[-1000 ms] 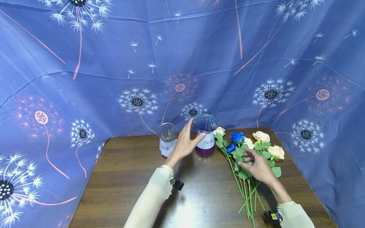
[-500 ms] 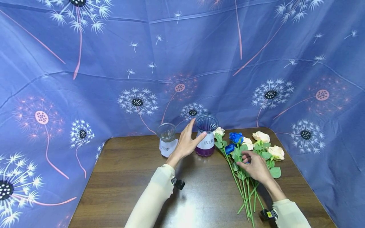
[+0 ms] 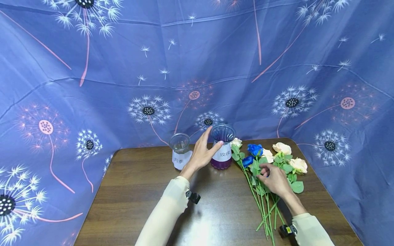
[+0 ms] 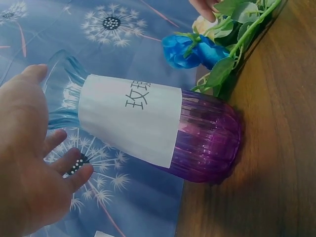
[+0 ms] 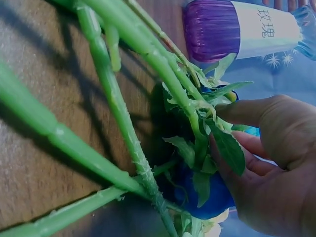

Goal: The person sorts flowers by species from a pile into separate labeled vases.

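A purple ribbed vase (image 3: 222, 150) with a white paper label stands at the back of the wooden table (image 3: 138, 191). My left hand (image 3: 204, 152) is held open beside it, fingers spread, thumb tip at the label; the left wrist view shows the palm (image 4: 29, 173) clear of the purple vase (image 4: 197, 138). Right of the vase lies a bunch of artificial roses, two blue (image 3: 255, 149) and several cream (image 3: 281, 147). My right hand (image 3: 271, 177) rests on the bunch. In the right wrist view its thumb and fingers (image 5: 232, 163) pinch a leafy stem (image 5: 197, 123) just below a blue bloom (image 5: 207, 197).
A smaller clear glass vase (image 3: 180, 150) with a paper label stands just left of my left hand. The green stems (image 3: 264, 212) fan out toward the near right table edge. A blue dandelion-print cloth (image 3: 197, 61) closes in the table behind and on both sides.
My right hand has crept a little left and farther along the stems toward the blue roses, and its fingers have closed on the leaves. The left hand has barely moved.
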The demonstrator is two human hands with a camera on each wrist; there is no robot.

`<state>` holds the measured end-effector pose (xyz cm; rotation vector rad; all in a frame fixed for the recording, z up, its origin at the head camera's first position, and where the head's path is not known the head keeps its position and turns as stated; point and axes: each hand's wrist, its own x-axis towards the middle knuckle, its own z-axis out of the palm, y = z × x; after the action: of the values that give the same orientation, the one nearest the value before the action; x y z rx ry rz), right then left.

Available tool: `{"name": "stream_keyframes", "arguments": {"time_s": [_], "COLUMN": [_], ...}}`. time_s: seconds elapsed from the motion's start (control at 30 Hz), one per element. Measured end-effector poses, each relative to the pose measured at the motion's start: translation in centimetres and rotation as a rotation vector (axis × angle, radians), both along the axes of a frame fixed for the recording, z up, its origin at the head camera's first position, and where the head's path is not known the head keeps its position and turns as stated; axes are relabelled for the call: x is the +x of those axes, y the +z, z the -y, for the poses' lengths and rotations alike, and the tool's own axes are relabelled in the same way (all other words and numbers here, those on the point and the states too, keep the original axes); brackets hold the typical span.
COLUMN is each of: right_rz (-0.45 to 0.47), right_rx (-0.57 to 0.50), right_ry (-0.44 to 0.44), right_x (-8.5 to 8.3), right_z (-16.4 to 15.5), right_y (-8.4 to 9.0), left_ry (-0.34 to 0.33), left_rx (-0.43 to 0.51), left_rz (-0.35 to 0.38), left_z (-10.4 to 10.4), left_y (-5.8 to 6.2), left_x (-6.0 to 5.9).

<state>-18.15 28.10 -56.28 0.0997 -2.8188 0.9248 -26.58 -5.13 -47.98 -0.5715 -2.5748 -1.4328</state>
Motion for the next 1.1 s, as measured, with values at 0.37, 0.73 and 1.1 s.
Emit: {"name": "stream_keyframes", "arguments": {"time_s": [0.37,0.73,1.1], "right_rz": [0.004,0.052,0.059], "right_rx": [0.063,0.089,0.031], "right_ry": [-0.001,-0.035,-0.097], "right_x": [-0.41,-0.23,0.13], "right_z": [0.62,0.76,0.74], "right_y": [0.36,0.71,0.7], "left_ry": [0.005,-0.005,-0.003], "left_rx": [-0.007,0.006,-0.002], "left_rz": [-0.007,-0.019,-0.016], "left_z": [-0.14,-0.11,-0.24], "left_y": [0.19,0.03,0.05], "left_x": [-0.17,-0.19,-0.01]}}
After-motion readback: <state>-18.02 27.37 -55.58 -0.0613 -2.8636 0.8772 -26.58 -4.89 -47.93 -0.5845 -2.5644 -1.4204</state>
